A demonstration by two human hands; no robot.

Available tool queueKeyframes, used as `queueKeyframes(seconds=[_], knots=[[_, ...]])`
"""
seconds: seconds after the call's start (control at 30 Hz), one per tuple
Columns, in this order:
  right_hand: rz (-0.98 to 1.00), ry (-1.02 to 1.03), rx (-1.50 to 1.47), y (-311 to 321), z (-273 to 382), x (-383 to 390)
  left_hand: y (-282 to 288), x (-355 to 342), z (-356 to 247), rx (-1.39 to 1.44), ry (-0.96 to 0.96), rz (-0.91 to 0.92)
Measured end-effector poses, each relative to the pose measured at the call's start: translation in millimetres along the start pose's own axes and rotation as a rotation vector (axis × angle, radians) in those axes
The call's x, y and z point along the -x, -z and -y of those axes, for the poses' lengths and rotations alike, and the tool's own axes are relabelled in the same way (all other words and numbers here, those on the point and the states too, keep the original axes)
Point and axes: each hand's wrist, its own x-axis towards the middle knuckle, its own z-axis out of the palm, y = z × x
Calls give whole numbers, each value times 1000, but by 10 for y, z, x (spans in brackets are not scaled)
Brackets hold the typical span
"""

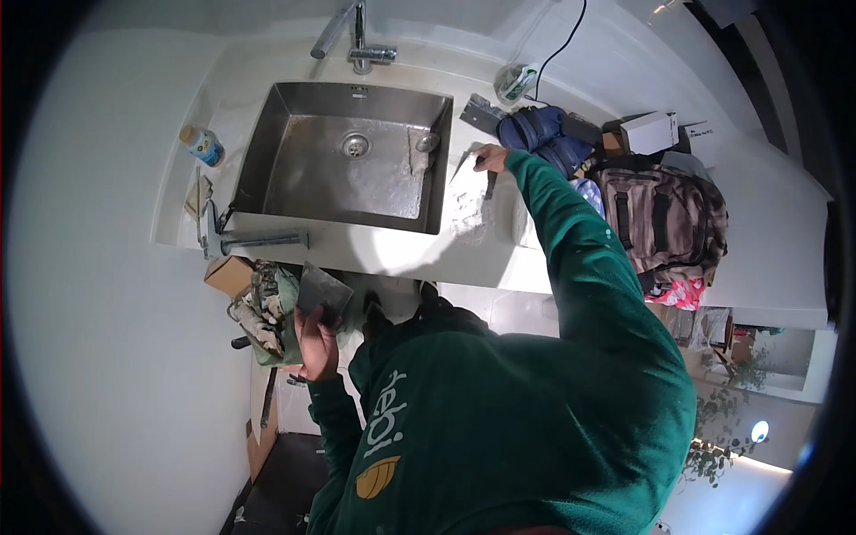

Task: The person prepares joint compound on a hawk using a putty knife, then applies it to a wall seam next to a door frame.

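Note:
My right hand reaches over the countertop right of the sink, its fingers closed on what looks like a scraper with a dark handle. Its working edge is washed out by glare. Under it lies a whitish, powdery patch on the counter. Low in front of the counter, my left hand grips a flat, dark grey rectangular plate, tilted upward. Beside that hand sits a green sack with pale broken chunks in it. The steel sink has a wet, dirty bottom.
A chrome faucet stands behind the sink. At left are a bottle and a long metal fitting on the counter edge. To the right lie a dark plate, a navy bag, a camouflage backpack and a white box.

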Motion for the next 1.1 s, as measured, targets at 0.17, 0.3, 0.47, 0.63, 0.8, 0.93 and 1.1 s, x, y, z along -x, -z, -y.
queueKeyframes(seconds=[0.17,0.3,0.47,0.63,0.8,0.93,1.1], knots=[[41,272,234,-516,464,257,-80,123,206,741,415,-182],[-66,442,360,-506,1390,1471,-86,111,187,758,445,-158],[-155,319,175,-325,1380,1874,-103,120,423,-149,-1,-96],[-185,152,-190,-15,-58,820,-18,-45,564,199,195,-48],[-173,82,120,-143,-35,608,-63,-24,386,391,231,-129],[-150,151,30,-497,80,775,-112,35,213,661,347,-172],[-264,205,184,-510,963,1460,-173,44,434,599,367,-125]])
